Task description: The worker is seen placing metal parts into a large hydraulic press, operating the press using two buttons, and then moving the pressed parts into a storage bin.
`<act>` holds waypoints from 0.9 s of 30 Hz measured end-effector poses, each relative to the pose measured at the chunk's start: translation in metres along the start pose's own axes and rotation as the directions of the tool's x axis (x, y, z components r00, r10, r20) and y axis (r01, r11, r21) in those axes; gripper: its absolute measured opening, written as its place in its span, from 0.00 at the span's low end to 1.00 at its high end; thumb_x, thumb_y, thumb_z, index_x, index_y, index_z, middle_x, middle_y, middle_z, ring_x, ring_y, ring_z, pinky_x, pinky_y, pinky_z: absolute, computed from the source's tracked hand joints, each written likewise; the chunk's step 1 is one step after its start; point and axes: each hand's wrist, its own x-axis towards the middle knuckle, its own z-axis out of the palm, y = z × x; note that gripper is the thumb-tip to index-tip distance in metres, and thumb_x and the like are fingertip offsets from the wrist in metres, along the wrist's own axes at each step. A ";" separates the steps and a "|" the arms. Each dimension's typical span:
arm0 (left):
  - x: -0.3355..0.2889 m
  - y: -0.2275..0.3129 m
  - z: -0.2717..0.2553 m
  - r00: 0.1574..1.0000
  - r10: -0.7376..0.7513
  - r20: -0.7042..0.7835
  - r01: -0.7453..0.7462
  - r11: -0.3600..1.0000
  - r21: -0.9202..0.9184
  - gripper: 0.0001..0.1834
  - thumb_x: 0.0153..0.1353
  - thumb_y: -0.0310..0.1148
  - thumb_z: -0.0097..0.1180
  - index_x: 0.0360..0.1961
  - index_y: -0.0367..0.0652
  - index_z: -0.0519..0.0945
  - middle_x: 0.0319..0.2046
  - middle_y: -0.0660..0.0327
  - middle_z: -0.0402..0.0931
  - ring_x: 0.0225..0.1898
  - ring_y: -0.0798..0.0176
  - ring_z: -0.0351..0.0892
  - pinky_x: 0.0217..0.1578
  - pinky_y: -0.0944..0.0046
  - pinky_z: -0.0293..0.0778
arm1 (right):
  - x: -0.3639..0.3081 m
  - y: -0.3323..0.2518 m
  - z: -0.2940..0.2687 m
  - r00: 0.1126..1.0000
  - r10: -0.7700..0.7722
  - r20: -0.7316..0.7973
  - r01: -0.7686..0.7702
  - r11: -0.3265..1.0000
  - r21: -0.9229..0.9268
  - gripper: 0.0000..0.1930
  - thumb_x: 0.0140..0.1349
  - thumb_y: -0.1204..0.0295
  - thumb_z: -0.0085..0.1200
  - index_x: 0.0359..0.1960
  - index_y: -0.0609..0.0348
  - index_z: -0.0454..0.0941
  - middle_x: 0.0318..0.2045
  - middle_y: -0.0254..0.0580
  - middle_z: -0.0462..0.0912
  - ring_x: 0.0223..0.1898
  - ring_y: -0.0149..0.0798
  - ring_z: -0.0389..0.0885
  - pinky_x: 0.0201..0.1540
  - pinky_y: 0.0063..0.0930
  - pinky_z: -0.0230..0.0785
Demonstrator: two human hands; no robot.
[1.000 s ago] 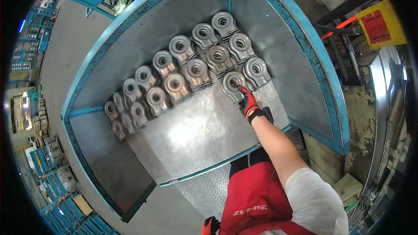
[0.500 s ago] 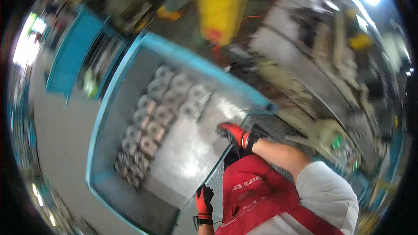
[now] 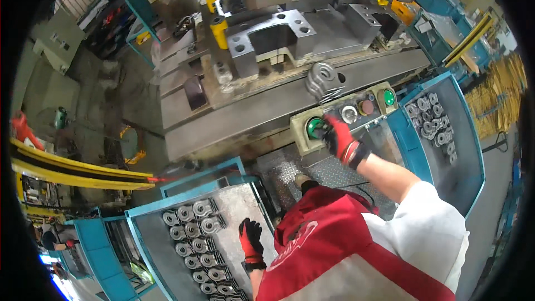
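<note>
My right hand, in a red and black glove, is at the green push button on the left end of a beige control box. Its fingers look apart and nothing shows in them; whether they touch the button I cannot tell. Just beyond the box, a small stack of ring-ended metal parts lies on the machine's front ledge. My left hand, gloved alike, hangs open and without a load over the right side of a blue-edged bin. Rows of similar metal parts fill that bin's left part.
A large press bed with steel die blocks stands ahead. Another blue bin with metal parts is at the right. A yellow guard bar juts in from the left. Tread-plate flooring lies below the control box.
My view has swung from the bin to the press and control box. My right hand has gone from the bin's edge to the green button. My left hand stays by the bin.
</note>
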 end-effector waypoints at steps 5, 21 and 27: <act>0.030 -0.006 0.043 0.860 0.239 0.451 -0.453 0.765 0.458 0.19 0.59 0.39 0.43 0.49 0.41 0.63 0.41 0.53 0.69 0.44 0.59 0.71 0.42 0.63 0.70 | 0.043 -0.069 -0.008 0.989 -0.067 0.133 0.033 0.970 0.242 0.12 0.57 0.62 0.47 0.35 0.57 0.73 0.32 0.38 0.78 0.34 0.35 0.74 0.42 0.25 0.66; -0.014 -0.062 0.016 0.971 0.011 -0.238 -0.007 1.000 0.017 0.16 0.55 0.41 0.49 0.41 0.43 0.70 0.31 0.62 0.71 0.30 0.68 0.71 0.30 0.69 0.69 | 0.110 -0.094 -0.017 0.914 0.020 0.404 -0.056 0.995 0.078 0.21 0.62 0.61 0.30 0.58 0.48 0.56 0.57 0.36 0.59 0.57 0.46 0.57 0.60 0.36 0.47; -0.039 -0.088 0.021 0.943 0.016 -0.332 -0.054 0.993 -0.104 0.15 0.54 0.42 0.51 0.39 0.45 0.71 0.30 0.64 0.73 0.30 0.69 0.71 0.29 0.68 0.68 | 0.114 -0.107 -0.051 0.969 0.032 0.246 0.033 0.965 -0.258 0.20 0.59 0.61 0.38 0.49 0.60 0.66 0.48 0.44 0.70 0.51 0.42 0.66 0.54 0.35 0.56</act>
